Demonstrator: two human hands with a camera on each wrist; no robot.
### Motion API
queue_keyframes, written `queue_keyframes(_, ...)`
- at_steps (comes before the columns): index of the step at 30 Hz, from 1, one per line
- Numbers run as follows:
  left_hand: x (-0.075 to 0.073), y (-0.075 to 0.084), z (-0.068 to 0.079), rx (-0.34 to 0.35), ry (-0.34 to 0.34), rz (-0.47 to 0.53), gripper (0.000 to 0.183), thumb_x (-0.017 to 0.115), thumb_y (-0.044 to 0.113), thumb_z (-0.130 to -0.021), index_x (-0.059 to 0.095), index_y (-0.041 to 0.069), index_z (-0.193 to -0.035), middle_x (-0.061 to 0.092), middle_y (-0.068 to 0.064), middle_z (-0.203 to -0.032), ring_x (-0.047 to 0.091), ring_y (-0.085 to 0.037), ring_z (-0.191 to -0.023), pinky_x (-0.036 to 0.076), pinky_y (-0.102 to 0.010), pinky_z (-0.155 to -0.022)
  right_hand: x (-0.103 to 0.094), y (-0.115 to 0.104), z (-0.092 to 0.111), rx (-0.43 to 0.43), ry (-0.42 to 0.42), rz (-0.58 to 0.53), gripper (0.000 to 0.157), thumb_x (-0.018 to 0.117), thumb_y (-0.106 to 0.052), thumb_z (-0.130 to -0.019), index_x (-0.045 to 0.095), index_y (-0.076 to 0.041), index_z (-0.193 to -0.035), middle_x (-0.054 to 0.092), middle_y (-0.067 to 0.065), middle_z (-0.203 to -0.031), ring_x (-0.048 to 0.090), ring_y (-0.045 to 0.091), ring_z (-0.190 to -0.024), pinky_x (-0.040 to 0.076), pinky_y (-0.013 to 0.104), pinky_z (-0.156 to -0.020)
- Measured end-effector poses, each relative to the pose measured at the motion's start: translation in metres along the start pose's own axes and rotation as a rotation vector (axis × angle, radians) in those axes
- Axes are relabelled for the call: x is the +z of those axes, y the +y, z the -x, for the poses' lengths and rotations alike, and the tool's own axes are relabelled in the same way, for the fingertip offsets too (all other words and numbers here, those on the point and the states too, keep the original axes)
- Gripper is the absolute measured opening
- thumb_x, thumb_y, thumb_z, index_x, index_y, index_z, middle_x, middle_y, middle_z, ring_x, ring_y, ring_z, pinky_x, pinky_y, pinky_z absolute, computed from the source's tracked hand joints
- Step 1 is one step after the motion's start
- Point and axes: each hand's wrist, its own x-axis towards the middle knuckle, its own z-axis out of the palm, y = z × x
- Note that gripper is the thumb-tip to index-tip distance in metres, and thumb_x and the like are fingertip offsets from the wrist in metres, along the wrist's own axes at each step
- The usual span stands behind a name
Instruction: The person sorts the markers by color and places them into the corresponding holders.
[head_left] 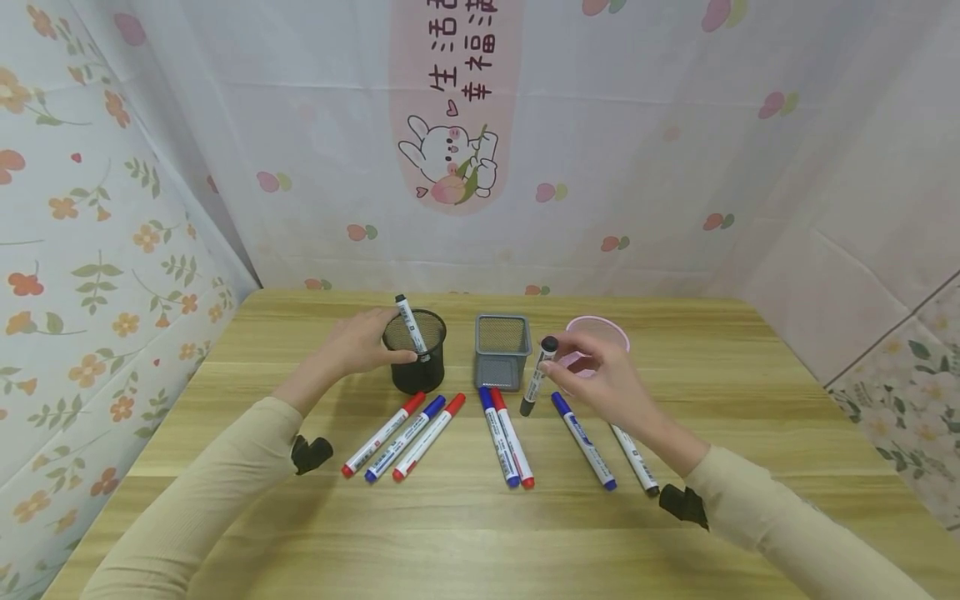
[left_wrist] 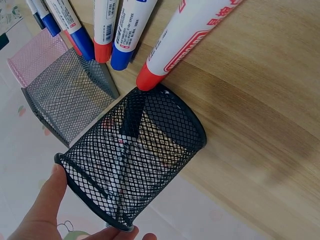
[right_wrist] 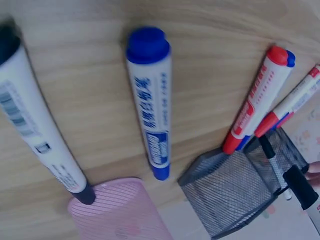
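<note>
My left hand (head_left: 366,340) holds the rim of a round black mesh pen holder (head_left: 418,375), its thumb on the near side. One black-capped marker (head_left: 411,323) leans inside that holder; its lower part shows through the mesh in the left wrist view. Between thumb and fingers, my right hand (head_left: 600,371) pinches another black marker (head_left: 535,379), nearly upright above the table, just right of a square grey mesh holder (head_left: 502,372). In the right wrist view, the pinched marker's black end (right_wrist: 301,187) shows at the right edge. Behind the right hand stands a pink mesh holder (head_left: 611,329), partly hidden.
Red and blue markers (head_left: 407,437) lie before the black holder. A blue and a red marker (head_left: 513,437) lie together before the grey one. Farther right are a blue marker (head_left: 585,442) and a black one (head_left: 635,460). A patterned curtain (head_left: 637,167) hangs behind the wooden table (head_left: 450,550).
</note>
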Motion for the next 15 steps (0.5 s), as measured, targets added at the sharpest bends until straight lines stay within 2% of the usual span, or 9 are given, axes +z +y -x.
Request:
queue_keyframes(4,0.001,-0.001,0.0,0.002,0.004,-0.006,0.081,0.066,0.045,-0.074,0.035,-0.002,-0.132,0.041,-0.021,-0.129,0.038,-0.037,-0.116,0.033,-0.055,-0.086,0.001,-0.022,-0.01,-0.034,0.026,0.015,0.023,0.065,0.009,-0.072,0.06,0.009,-0.094,0.06,0.01,-0.078,0.058,0.016,-0.069,0.05,0.028,-0.06)
queue_keyframes(15,0.0,0.0,-0.001,-0.001,0.003,-0.015,0.081,0.065,0.046,-0.073,0.035,-0.001,-0.132,0.041,-0.02,-0.129,0.039,-0.037,-0.115,0.035,-0.054,-0.085,0.005,-0.036,-0.026,0.03,0.041,0.063,0.025,0.066,0.004,-0.074,0.059,0.008,-0.098,0.061,0.013,-0.083,0.056,0.021,-0.074,0.048,0.028,-0.063)
